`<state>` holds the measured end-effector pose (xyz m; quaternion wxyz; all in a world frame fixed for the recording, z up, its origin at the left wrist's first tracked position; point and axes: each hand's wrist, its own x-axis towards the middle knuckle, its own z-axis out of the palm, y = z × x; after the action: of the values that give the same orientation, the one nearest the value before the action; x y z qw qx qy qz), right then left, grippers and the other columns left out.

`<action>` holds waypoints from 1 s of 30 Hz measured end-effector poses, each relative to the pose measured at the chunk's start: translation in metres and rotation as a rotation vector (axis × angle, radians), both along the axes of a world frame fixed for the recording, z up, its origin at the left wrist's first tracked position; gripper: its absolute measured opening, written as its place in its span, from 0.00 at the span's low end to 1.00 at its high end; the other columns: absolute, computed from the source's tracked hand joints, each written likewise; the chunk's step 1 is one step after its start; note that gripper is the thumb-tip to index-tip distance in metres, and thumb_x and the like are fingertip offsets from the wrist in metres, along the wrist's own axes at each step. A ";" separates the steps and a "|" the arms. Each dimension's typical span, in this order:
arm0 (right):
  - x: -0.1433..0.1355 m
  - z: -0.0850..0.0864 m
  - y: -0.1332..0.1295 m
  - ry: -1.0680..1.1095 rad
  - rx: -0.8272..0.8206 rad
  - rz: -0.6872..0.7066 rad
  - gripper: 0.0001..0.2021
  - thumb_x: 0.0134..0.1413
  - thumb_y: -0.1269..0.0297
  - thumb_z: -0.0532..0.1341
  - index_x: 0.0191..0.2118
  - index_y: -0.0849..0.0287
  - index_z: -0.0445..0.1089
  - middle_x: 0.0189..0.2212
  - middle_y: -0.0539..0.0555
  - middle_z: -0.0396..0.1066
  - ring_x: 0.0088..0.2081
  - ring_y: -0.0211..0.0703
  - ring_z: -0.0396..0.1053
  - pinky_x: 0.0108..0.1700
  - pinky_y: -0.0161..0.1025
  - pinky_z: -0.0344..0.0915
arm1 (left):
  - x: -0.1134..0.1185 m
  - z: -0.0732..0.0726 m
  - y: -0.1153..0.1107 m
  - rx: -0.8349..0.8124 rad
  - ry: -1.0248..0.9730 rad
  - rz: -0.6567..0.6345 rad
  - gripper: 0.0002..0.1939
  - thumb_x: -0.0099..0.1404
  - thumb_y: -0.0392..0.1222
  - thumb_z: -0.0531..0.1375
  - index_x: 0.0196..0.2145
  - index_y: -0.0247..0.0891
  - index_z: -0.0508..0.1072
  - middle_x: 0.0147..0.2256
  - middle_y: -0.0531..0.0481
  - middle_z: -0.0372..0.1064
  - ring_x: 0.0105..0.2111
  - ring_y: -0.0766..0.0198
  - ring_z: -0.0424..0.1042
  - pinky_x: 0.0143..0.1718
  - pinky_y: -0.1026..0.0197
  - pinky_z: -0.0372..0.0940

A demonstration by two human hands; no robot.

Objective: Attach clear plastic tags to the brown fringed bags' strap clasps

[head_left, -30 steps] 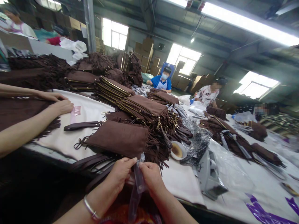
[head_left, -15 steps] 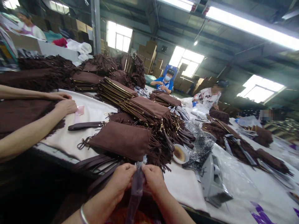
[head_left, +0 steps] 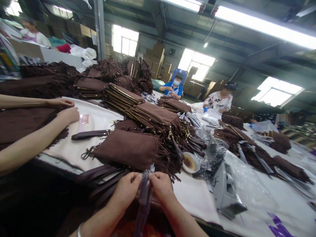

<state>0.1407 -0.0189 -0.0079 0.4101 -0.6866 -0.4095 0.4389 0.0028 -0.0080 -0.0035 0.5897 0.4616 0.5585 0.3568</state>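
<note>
Between my two hands, at the table's front edge, hangs a narrow clear plastic sleeve (head_left: 143,200) with a dark strap-like shape inside. My left hand (head_left: 129,187) pinches its top from the left, and my right hand (head_left: 160,186) pinches it from the right, with a crumpled end poking up between them. Just beyond lies a brown fringed pouch (head_left: 127,147) with a wrist strap (head_left: 90,134) at its upper left. Several loose dark straps (head_left: 103,176) lie left of my hands, partly over the edge.
Stacked brown pouches (head_left: 153,113) stand behind. A white bowl (head_left: 190,163) and a grey-white tape dispenser (head_left: 228,192) sit to the right. At the left, another person's hands (head_left: 67,113) rest by brown fringe, near a pink comb (head_left: 84,122). Other people sit farther back.
My hands have shifted slightly left, and the left wrist's bangle has moved lower in view. The sleeve is still held by both hands.
</note>
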 end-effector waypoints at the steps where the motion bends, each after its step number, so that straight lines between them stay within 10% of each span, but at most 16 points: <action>1: -0.002 -0.001 0.000 0.044 -0.015 -0.002 0.17 0.45 0.52 0.58 0.17 0.60 0.63 0.10 0.46 0.58 0.15 0.34 0.54 0.19 0.32 0.50 | 0.000 0.001 -0.001 -0.060 -0.044 -0.024 0.22 0.55 0.60 0.60 0.28 0.35 0.73 0.25 0.46 0.73 0.25 0.58 0.70 0.25 0.61 0.62; 6: -0.005 -0.003 -0.005 0.067 -0.027 0.077 0.15 0.50 0.53 0.57 0.25 0.60 0.68 0.11 0.47 0.62 0.13 0.36 0.59 0.17 0.32 0.52 | 0.010 0.002 -0.003 -0.211 -0.169 -0.098 0.29 0.47 0.68 0.62 0.26 0.34 0.69 0.20 0.47 0.69 0.17 0.64 0.65 0.18 0.64 0.56; 12: 0.020 0.004 -0.015 -0.518 0.493 0.241 0.11 0.58 0.67 0.55 0.40 0.59 0.74 0.35 0.57 0.74 0.37 0.43 0.71 0.41 0.36 0.66 | 0.011 -0.003 -0.004 -0.261 -0.340 -0.045 0.25 0.47 0.61 0.66 0.27 0.37 0.64 0.18 0.61 0.56 0.15 0.75 0.51 0.16 0.69 0.42; 19: 0.018 0.018 -0.008 -1.017 0.751 0.635 0.10 0.58 0.65 0.57 0.43 0.55 0.72 0.38 0.56 0.69 0.38 0.45 0.63 0.41 0.41 0.59 | 0.001 0.004 -0.014 -0.256 -0.314 -0.076 0.20 0.54 0.58 0.63 0.30 0.38 0.65 0.19 0.61 0.54 0.15 0.74 0.49 0.17 0.69 0.39; 30: 0.007 0.037 0.012 -1.041 0.612 0.852 0.07 0.57 0.67 0.58 0.32 0.56 0.73 0.29 0.51 0.68 0.33 0.39 0.64 0.35 0.36 0.56 | -0.019 0.000 -0.024 0.364 0.069 -0.089 0.12 0.64 0.49 0.55 0.32 0.40 0.74 0.32 0.44 0.73 0.35 0.53 0.70 0.39 0.58 0.62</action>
<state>0.1478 -0.0071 0.0294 0.1299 -0.4425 -0.8862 0.0437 -0.0161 -0.0324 -0.0039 0.4922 0.5969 0.4836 0.4093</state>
